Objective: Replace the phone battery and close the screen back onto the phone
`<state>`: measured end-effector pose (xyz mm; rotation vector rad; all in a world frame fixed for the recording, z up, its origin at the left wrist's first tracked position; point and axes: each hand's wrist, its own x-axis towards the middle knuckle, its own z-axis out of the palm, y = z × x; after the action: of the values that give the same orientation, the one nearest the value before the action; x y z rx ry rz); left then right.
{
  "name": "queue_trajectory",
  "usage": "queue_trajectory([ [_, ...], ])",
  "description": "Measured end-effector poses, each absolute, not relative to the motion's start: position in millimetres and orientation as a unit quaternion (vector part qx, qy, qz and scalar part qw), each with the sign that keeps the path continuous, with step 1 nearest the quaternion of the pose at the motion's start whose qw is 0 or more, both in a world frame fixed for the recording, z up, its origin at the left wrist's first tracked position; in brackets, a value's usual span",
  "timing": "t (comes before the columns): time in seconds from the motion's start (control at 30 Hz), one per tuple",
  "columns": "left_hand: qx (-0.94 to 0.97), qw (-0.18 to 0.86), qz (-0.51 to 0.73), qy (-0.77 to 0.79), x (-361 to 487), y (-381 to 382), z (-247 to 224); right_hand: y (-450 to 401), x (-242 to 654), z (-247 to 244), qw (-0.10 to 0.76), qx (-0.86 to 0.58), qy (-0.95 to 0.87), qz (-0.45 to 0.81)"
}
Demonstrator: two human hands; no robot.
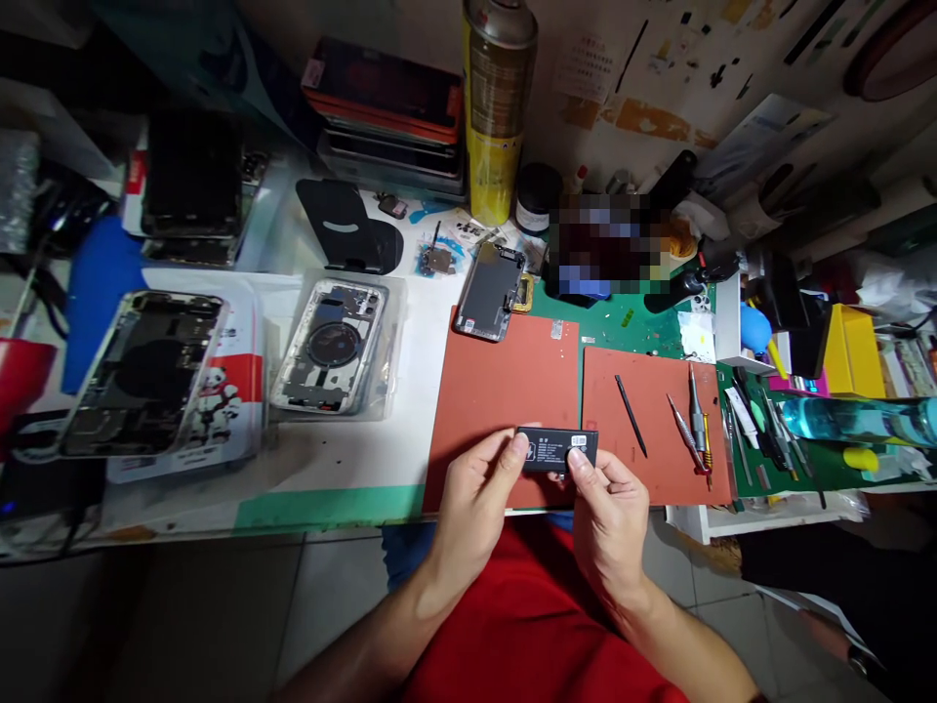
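Between both hands is a black phone battery [548, 451] with white print, held level just above the front edge of the bench. My left hand [479, 478] pinches its left end, thumb on top. At the right end, my right hand [607, 493] grips it with the thumb pressed near a small white label. Under and behind the battery lies a reddish-brown mat [505, 391]. A phone screen assembly [489, 291] rests at the far edge of that mat. To the left, an opened phone housing [333, 344] sits in a clear tray.
Another opened phone [142, 371] lies far left on a printed box. A black spudger [631, 415] and several screwdrivers [686, 434] lie on the right mat. A yellow spray can [498, 117] stands at the back. A blue-tinted bottle [856, 420] lies right; another person's arm [820, 586] is lower right.
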<state>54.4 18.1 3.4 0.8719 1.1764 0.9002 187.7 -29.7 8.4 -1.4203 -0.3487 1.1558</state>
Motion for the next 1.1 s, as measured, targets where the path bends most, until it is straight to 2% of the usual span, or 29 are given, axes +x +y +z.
queue_trajectory([
  [0.23, 0.38, 0.613, 0.406, 0.56, 48, 25, -3, -27, 192, 10, 0.55, -0.62, -0.185, 0.529],
  [0.53, 0.425, 0.603, 0.335, 0.586, 33, 21, -6, -19, 203, 20, 0.519, -0.611, -0.239, 0.548],
  [0.77, 0.459, 0.634, 0.263, 0.563, 28, 26, 1, -16, 214, 20, 0.52, -0.633, -0.257, 0.513],
  [1.1, 0.457, 0.646, 0.25, 0.558, 24, 25, 8, -11, 216, 27, 0.525, -0.599, -0.255, 0.548],
])
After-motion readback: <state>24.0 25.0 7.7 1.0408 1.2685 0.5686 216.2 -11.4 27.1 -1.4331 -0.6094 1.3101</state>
